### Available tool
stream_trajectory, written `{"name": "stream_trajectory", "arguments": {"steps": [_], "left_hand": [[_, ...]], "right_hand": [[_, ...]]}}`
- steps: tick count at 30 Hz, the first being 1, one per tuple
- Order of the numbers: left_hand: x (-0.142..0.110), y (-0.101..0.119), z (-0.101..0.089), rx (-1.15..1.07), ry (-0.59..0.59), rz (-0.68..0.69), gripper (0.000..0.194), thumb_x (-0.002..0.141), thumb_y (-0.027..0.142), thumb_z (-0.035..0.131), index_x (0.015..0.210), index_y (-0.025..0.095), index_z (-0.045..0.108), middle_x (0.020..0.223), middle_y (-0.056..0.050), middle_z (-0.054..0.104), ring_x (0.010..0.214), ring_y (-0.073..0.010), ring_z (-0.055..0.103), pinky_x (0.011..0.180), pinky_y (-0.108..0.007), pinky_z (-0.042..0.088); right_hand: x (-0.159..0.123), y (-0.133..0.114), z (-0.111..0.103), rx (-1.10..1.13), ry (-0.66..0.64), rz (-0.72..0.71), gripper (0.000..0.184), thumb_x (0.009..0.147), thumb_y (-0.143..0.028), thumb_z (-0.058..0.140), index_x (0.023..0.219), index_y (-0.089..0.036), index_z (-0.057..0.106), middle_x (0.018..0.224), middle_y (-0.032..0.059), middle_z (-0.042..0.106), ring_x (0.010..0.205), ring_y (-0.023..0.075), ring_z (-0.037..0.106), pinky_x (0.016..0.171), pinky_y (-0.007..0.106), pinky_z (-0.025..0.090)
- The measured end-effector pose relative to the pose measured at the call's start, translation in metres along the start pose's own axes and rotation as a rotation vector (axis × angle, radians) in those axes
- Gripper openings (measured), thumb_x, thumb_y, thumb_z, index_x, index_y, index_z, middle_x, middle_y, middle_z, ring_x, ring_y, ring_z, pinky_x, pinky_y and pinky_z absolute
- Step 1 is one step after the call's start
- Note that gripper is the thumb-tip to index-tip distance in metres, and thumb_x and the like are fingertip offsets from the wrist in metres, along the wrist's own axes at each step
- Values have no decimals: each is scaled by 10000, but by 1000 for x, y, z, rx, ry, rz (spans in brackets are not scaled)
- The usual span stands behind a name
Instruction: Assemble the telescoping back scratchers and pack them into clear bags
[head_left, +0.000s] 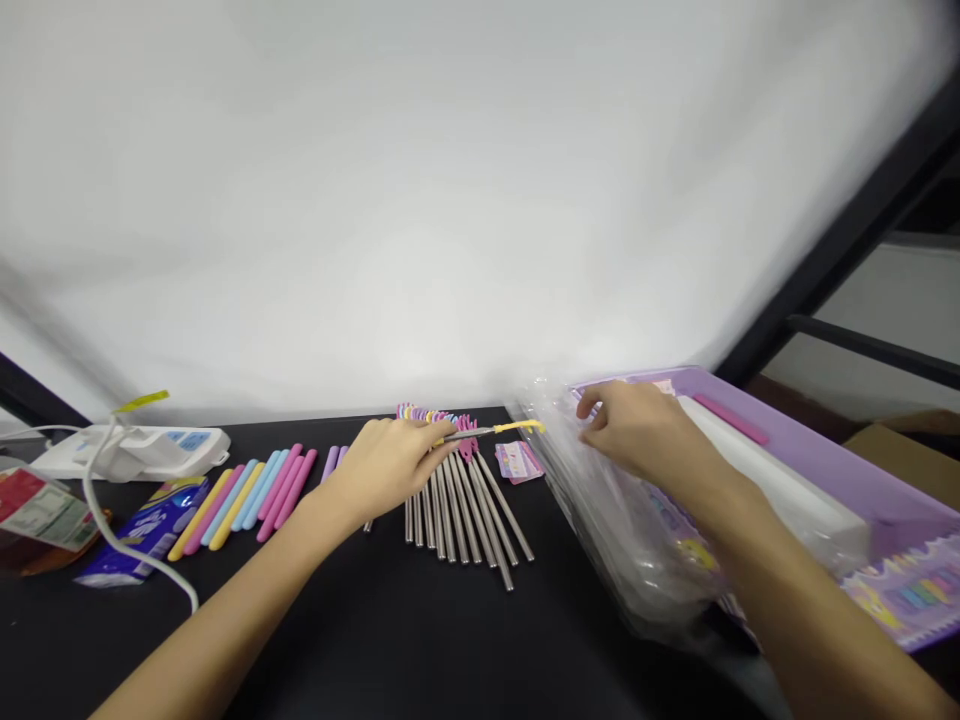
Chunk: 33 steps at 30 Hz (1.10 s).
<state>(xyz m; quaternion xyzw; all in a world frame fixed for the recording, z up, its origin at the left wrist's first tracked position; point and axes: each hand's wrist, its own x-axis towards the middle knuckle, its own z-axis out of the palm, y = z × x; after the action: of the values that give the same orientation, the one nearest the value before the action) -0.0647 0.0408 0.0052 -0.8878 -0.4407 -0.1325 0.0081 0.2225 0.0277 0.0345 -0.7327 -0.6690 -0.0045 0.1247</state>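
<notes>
My left hand is closed around a slim metal rod with a yellow end, which points right toward the plastic bags. Beneath and beside that hand, several metal rods lie fanned out, with pink, yellow, blue and purple ends at the back. My right hand hovers at the far end of a stack of clear plastic bags. Its thumb and index finger are curled with their tips slightly apart, and nothing shows between them. Whether it touches the clear film is hard to see.
Pink, blue and yellow sticks lie in a row at left, near a blue packet, a white power strip and its cable. Small printed cards lie right of the rods. A purple tray holds a white block.
</notes>
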Motion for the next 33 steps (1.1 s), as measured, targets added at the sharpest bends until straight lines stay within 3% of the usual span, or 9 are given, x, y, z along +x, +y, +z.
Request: {"name": "stream_trajectory", "arguments": {"steps": [2, 5, 8, 10, 14, 17, 20, 26, 33], "left_hand": [[0, 3, -5, -315, -25, -47, 371, 1008, 460, 366, 968, 209, 636, 765, -27, 658, 692, -192, 618, 624, -302, 413], [1, 13, -10, -1019, -58, -116, 349, 991, 466, 424, 898, 185, 609, 927, -46, 645, 875, -173, 629, 769, -302, 515], [3, 23, -9, -1634, -99, -181, 313, 970, 448, 496, 867, 174, 609, 1123, -73, 611, 1115, -207, 584, 926, -363, 531], [4, 27, -7, -1847, -101, -222, 314, 960, 446, 521, 856, 168, 624, 1077, -78, 630, 1109, -216, 597, 960, -407, 529], [8, 26, -2, -1910, 59, -389, 288, 923, 430, 593, 942, 158, 689, 943, -89, 677, 988, -222, 663, 945, -426, 547], [10, 24, 1, -1903, 181, -458, 289, 936, 390, 579, 1026, 152, 715, 1129, -125, 680, 1074, -239, 653, 951, -389, 554], [11, 26, 2, -1924, 268, -459, 310, 948, 408, 562, 1109, 188, 710, 1339, -108, 601, 1223, -258, 582, 982, -380, 550], [10, 34, -3, -1899, 349, -411, 260, 952, 379, 564, 1116, 236, 706, 1437, -45, 530, 1405, -235, 398, 1037, -344, 502], [13, 9, -4, -1834, 593, -490, 305, 895, 395, 640, 1116, 186, 612, 1379, -111, 517, 1265, -310, 539, 905, -439, 566]], "right_hand": [[7, -10, -14, 92, -33, 16, 126, 674, -227, 692, 798, -221, 714, 751, 29, 737, 686, 211, 665, 582, 300, 434], [13, -34, -28, 341, -99, -70, 104, 682, -278, 730, 752, -213, 690, 713, 20, 730, 657, 189, 667, 585, 286, 467], [12, -59, -25, 653, -198, -250, 144, 685, -280, 753, 754, -195, 660, 677, 26, 711, 666, 183, 674, 603, 274, 499], [10, -72, -16, 827, -324, -367, 162, 713, -299, 747, 788, -180, 667, 711, 40, 720, 708, 187, 683, 646, 279, 522], [4, -82, -5, 887, -494, -488, 219, 807, -371, 679, 871, -167, 732, 802, 58, 735, 773, 187, 673, 709, 300, 520], [-1, -86, -2, 803, -508, -478, 291, 824, -446, 656, 854, -176, 757, 747, 44, 708, 689, 165, 619, 579, 272, 456], [-7, -94, 3, 755, -546, -472, 320, 816, -479, 656, 803, -177, 759, 671, 21, 666, 578, 125, 532, 484, 251, 349], [-12, -107, 10, 816, -465, -466, 204, 820, -362, 643, 763, -178, 707, 682, 3, 655, 627, 126, 546, 562, 252, 385], [1, -66, -22, 705, -619, -434, 343, 897, -486, 545, 984, -188, 691, 798, 52, 707, 685, 170, 626, 610, 281, 463]]}}
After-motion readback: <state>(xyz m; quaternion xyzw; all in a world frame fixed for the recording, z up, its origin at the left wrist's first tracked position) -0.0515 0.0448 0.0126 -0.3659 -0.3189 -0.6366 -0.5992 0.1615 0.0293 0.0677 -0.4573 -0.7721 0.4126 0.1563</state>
